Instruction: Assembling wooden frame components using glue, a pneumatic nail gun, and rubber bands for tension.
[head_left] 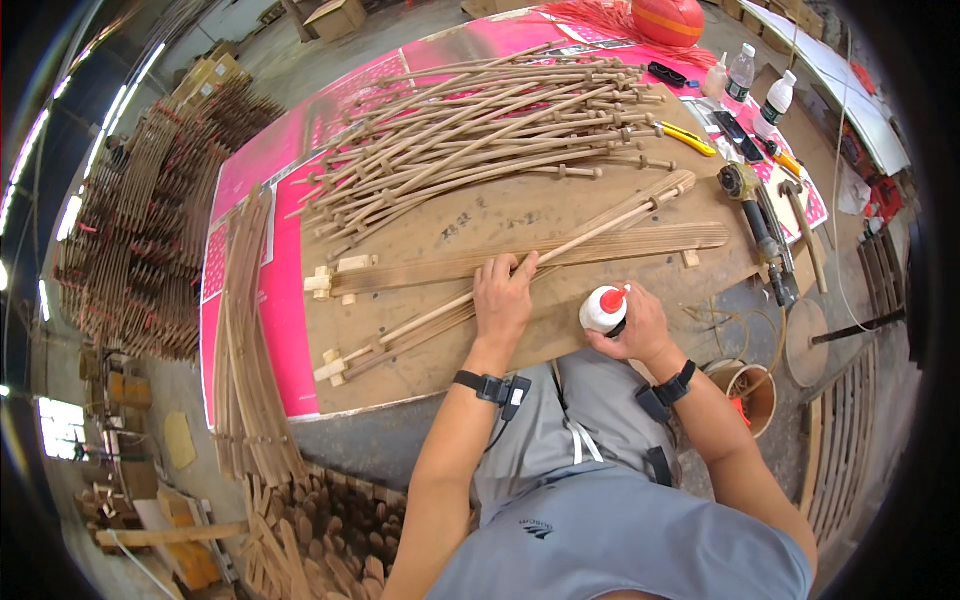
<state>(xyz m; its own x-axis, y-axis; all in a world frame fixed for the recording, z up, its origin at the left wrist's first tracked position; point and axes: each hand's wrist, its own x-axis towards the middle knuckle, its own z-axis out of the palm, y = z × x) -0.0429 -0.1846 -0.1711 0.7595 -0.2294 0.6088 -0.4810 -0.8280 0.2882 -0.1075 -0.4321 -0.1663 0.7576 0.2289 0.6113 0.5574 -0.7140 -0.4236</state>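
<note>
My right hand is wrapped round a white squeeze bottle with a red nozzle cap, over the near edge of the board. The fingers of my left hand are closed on a thin wooden rod, which runs diagonally from lower left to upper right. A flat wooden slat lies under this rod, partly hidden by it. Crossing beneath my fingertips is another flat slat. Small pale wooden blocks sit at the left ends of the pieces. What the bottle contains is hidden.
A large pile of knobbed wooden rods covers the far side of the board. Slats are stacked at the left. Toward the right lie a yellow cutter, a power tool, a hammer and plastic bottles. A bucket stands below.
</note>
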